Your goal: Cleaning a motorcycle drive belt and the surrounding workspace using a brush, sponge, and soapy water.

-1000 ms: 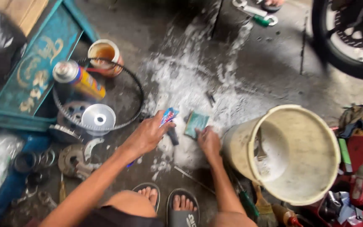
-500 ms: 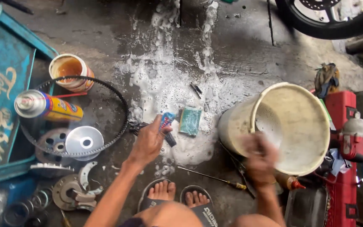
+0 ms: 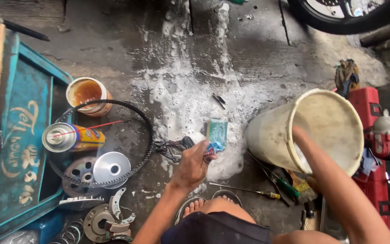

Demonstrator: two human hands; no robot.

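At the far left a teal wooden tray [image 3: 21, 149] lies on the wet concrete floor [image 3: 113, 54]. Just beside it stands an open tin of brownish liquid [image 3: 86, 94], and below that an aerosol can [image 3: 73, 137] with a thin red straw lies on its side across a black drive belt [image 3: 143, 124] that loops around a shiny metal pulley half [image 3: 111, 168]. Clutch parts [image 3: 107, 219] and springs sit lower down. Soapy foam [image 3: 190, 99] spreads across the middle of the floor.

The left hand [image 3: 194, 165] is curled closed around a small dark part and a blue scrap, held low over the foam; a greasy dark piece [image 3: 172, 148] pokes out to its left. Touching the hand's upper right edge lies a teal scouring sponge [image 3: 217, 132] on the suds. A screwdriver [image 3: 244, 191] rests on the floor near the sandalled feet.

Further right, a cream plastic bucket [image 3: 276, 135] is tipped toward the person. The right hand reaches down inside it and is hidden, so I cannot tell its grip. A red toolbox [image 3: 366, 106] stands at the right edge.
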